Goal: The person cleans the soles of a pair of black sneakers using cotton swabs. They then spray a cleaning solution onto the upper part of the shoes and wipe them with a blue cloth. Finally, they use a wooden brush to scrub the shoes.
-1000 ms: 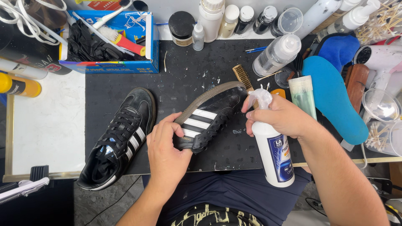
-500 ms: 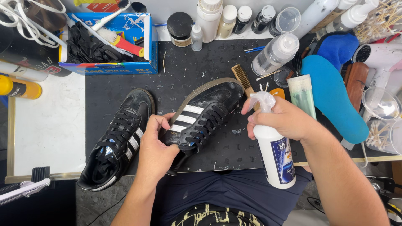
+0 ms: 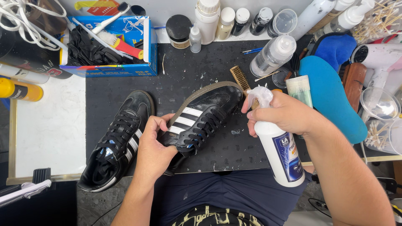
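Tilted up further off the black mat [image 3: 176, 83] since a moment ago, the black striped shoe [image 3: 205, 117] sits light and pliable, left hand [image 3: 153, 148] fingers pinching its heel collar, right hand [image 3: 289, 115] curled round the white spray bottle [image 3: 278, 150].

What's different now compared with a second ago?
The left hand has turned the held shoe: a second ago its sole faced up, now its laced upper shows, toe pointing away. The right hand keeps the spray bottle aimed at it. The other shoe hasn't moved.
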